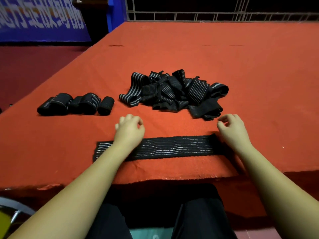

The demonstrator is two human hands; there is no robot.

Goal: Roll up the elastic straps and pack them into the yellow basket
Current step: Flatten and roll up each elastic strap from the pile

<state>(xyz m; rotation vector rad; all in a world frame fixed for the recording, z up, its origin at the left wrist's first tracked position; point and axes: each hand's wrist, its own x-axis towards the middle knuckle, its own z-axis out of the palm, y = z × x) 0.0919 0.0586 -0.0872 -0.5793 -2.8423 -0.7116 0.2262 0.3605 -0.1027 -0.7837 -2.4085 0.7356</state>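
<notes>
Lying flat along the near edge of the counter [207, 49], one strap [172, 147] stretches between the left hand [129, 130] and right hand [233, 130], both with loosely curled fingers and no grip on anything. Farther off sit finished rolls [76, 104] and a tangled pile [174, 94]. A loose first turn could let the roll spring open; only a yellow sliver [3, 221], perhaps the basket, shows.

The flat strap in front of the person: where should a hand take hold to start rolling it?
Probably at the flat strap's exposed left end, pinching the short edge from above with the left hand. It lies stretched flat, left to right, on the red cloth, so a roll can run along its length.
</notes>
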